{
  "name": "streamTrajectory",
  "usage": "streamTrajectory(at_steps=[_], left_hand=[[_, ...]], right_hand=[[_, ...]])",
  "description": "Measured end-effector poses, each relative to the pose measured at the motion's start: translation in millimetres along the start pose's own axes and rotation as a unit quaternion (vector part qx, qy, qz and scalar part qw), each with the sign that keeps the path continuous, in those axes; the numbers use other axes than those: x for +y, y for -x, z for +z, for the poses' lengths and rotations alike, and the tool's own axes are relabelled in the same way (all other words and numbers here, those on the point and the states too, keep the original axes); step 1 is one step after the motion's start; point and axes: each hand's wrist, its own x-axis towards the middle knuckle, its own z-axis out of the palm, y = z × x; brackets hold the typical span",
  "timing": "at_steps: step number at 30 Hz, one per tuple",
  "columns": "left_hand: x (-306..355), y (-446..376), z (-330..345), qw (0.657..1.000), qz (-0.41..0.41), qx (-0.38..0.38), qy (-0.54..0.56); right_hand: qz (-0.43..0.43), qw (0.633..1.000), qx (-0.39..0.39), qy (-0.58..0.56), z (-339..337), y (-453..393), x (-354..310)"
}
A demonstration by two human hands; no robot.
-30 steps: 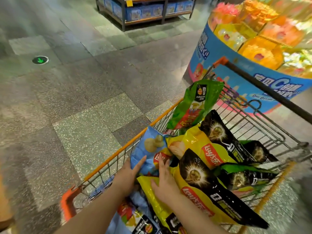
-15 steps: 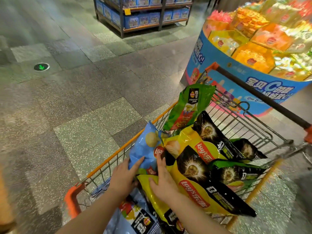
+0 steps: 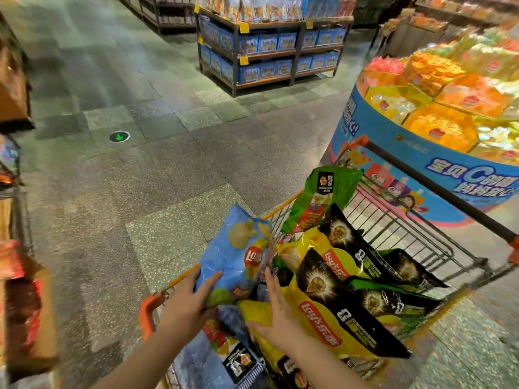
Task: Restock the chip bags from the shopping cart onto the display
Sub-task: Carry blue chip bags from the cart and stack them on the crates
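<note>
Your left hand (image 3: 188, 303) has lifted the blue chip bag (image 3: 236, 256) above the cart (image 3: 393, 220) rim, fingers wrapped around its lower end; your right hand (image 3: 276, 313) rests flat on the yellow bag (image 3: 317, 318). Display (image 3: 421, 153) next.

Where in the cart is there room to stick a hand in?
The free patch is the wire end of the shopping cart, between the black bags and the dark handle. Near both hands, chip bags are piled up.
</note>
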Motion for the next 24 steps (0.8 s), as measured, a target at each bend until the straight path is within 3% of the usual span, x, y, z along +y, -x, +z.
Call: streamTrajectory(at_steps=[4, 17, 24], left_hand=[[14.9, 20.6, -30.8, 0.998, -0.029, 0.048, -0.028], [101.3, 87.2, -83.3, 0.950, -0.160, 0.248, 0.102], [142.7, 122.4, -100.4, 0.928, -0.143, 0.328, 0.106]], right_hand=[[-0.051, 0.999, -0.012, -0.008, -9.5, 0.8, -9.5], [-0.277, 0.960, -0.012, -0.025, -43.4, 19.3, -32.4], [-0.373, 0.922, 0.003, -0.106, -52.6, 46.7, -41.0]])
